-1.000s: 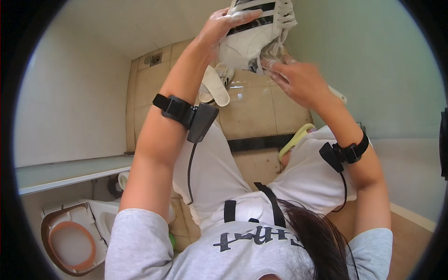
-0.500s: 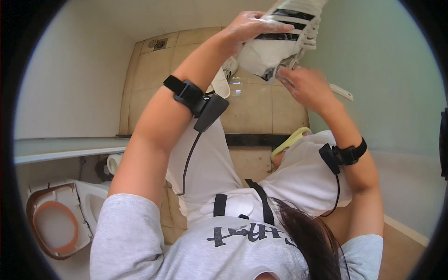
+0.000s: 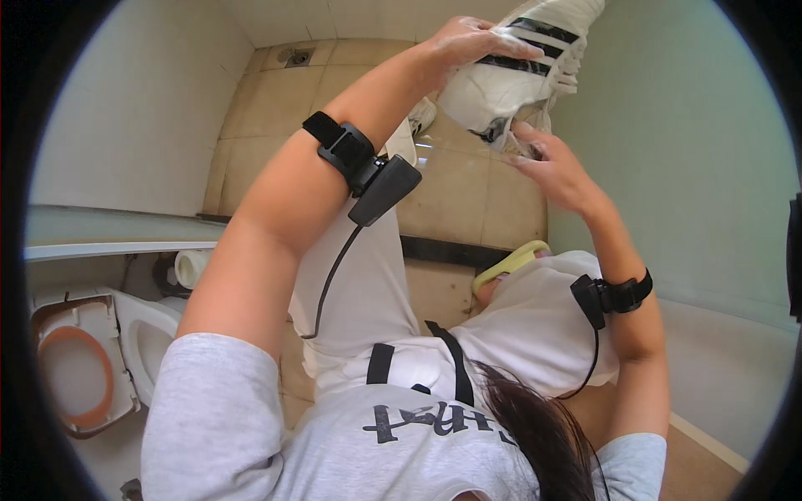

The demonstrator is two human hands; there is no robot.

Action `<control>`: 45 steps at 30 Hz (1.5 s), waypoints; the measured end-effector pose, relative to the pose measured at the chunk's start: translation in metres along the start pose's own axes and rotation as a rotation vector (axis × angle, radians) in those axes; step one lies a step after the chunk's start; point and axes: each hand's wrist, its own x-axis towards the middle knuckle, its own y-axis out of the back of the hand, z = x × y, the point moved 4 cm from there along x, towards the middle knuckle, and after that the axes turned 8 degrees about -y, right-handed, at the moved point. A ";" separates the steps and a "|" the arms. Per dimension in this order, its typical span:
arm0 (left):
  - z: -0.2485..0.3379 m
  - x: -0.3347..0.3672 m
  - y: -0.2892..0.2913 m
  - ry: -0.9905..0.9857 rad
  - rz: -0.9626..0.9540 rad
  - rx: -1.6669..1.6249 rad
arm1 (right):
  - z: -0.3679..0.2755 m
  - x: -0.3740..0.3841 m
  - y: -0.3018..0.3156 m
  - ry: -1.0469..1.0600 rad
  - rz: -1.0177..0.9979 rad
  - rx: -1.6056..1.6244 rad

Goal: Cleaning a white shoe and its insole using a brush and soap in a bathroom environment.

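Note:
A white sneaker [image 3: 484, 92] with black stripes is held up at the top of the view, wet-looking, its black-marked heel toward me. My left hand [image 3: 476, 42] is closed on its side, with whitish foam on the fingers. At the shoe's opening, my right hand [image 3: 555, 171] has its fingers curled in by the heel and collar. It appears to hold a white-handled tool, whose handle showed behind the wrist a moment ago; hand and shoe now hide most of it. Beneath my left forearm, another white shoe [image 3: 422, 115] with dark marks is partly visible on the floor.
Tan tiles [image 3: 447, 196] cover the floor, with a drain [image 3: 297, 57] at the far left. A dark sill [image 3: 434, 249] crosses in front of my legs. A toilet [image 3: 146, 338] with raised lid stands at lower left. Pale walls [image 3: 693, 150] rise on both sides.
The sneaker and both hands have shifted slightly right in the view. My right hand has turned and dropped a little at the heel; the white handle behind its wrist is now out of sight.

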 end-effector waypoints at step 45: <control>-0.033 0.007 0.016 0.272 0.241 -0.028 | -0.010 0.001 -0.020 -0.218 0.004 -0.826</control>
